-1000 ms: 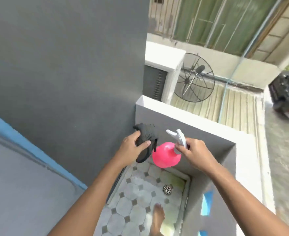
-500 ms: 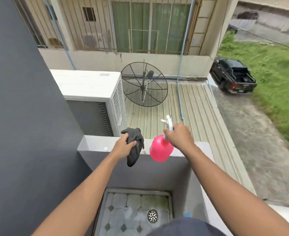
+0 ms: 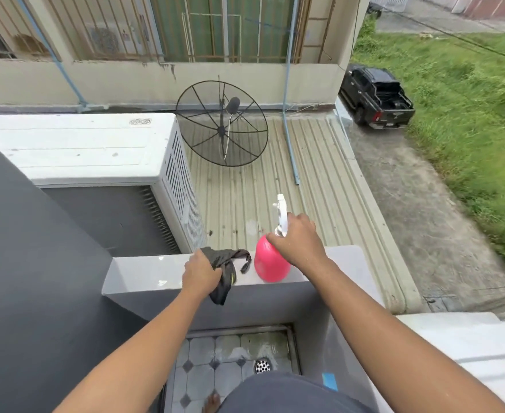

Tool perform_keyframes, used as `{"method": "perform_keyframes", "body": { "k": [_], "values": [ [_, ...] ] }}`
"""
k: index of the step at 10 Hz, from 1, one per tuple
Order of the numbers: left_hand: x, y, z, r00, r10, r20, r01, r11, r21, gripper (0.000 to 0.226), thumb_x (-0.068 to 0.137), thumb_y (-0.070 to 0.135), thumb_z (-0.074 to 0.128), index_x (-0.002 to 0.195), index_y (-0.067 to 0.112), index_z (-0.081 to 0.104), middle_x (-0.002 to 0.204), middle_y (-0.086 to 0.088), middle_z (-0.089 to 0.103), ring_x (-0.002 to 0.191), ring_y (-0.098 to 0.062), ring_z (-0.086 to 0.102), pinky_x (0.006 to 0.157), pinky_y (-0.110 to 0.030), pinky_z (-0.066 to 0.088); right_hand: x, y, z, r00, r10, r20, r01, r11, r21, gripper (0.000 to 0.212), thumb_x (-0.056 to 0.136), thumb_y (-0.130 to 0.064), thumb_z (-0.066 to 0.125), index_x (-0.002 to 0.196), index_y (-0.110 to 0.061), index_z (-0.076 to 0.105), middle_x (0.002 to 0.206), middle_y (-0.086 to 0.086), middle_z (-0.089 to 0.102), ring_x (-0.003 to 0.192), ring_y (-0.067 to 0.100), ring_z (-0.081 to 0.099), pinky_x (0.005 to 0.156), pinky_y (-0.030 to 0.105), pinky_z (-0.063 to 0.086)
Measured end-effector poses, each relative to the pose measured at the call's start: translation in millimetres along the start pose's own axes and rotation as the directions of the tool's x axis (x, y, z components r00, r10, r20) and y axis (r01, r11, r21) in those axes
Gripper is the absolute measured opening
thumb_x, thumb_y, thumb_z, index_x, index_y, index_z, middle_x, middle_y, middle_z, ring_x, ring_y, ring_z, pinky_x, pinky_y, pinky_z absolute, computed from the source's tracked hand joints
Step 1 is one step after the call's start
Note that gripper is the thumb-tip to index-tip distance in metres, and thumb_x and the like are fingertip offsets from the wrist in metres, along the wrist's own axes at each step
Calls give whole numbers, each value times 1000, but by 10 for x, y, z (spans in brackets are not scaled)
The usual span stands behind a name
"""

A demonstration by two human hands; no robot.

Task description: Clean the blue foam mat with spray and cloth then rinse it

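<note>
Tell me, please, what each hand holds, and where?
The left hand grips the dark cloth by one bunched end; the right hand holds the pink spray bottle at its neck.

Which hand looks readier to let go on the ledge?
Right, probably. The pink spray bottle seems to stand upright on the ledge, right hand round its neck. The left hand grips the dark cloth, which partly hangs over the ledge's edge.

A home's upper balcony: air-conditioner unit [image 3: 90, 147], satellite dish [image 3: 222, 120], tiled floor [image 3: 230, 362], neighbouring house [image 3: 155, 40].
</note>
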State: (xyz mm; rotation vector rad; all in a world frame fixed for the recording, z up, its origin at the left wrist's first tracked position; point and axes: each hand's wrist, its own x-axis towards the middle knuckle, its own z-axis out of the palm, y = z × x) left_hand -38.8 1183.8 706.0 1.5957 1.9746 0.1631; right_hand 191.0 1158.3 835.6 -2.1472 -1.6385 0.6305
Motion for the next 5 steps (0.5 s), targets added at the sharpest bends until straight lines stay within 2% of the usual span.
{"method": "perform_keyframes", "body": {
  "k": [1, 2, 3, 4, 5],
  "values": [
    [-101, -80, 64, 949, 301, -90, -273, 931, 241, 69, 93, 39, 66, 152, 16, 38, 147, -10, 44, 135, -31, 43, 102, -45, 49, -65, 139, 97, 999, -23, 27, 20, 995, 95, 25, 88, -32, 66, 110, -21, 60, 99, -1, 63, 95, 20, 61, 72, 33, 49],
    [-110, -130, 99, 934, 347, 87, -353, 858, 372, 61, 101, 42, 53, 156, 23, 36, 162, -6, 33, 148, -26, 31, 112, -41, 41, -106, 169, 95, 999, -29, 21, 27, 997, 71, 26, 90, -33, 67, 113, -22, 60, 92, -3, 67, 87, 20, 64, 73, 37, 55],
    [-129, -122, 80, 940, 326, 103, -340, 859, 382, 61, 102, 44, 51, 158, 24, 33, 164, -5, 31, 149, -26, 30, 113, -40, 40, -69, 180, 36, 997, -28, 71, 24, 998, 62, 29, 83, -38, 70, 107, -27, 58, 88, -6, 67, 82, 19, 65, 68, 35, 54],
    [-181, -39, 15, 941, 321, 107, -335, 839, 430, 63, 100, 47, 52, 156, 23, 35, 161, -5, 35, 147, -28, 32, 114, -43, 39, -55, 208, -73, 974, -55, 218, 50, 998, 28, 55, 77, -29, 77, 127, -30, 52, 103, -2, 68, 89, 19, 66, 74, 38, 57],
    [-127, 175, -216, 915, 402, 40, -380, 823, 422, 62, 100, 50, 48, 154, 21, 38, 158, -6, 40, 146, -28, 36, 116, -44, 38, 104, 267, -288, 947, -41, 320, 82, 990, -116, 73, 86, -8, 64, 151, -23, 36, 134, 8, 60, 108, 24, 65, 85, 40, 59]
  ]
}}
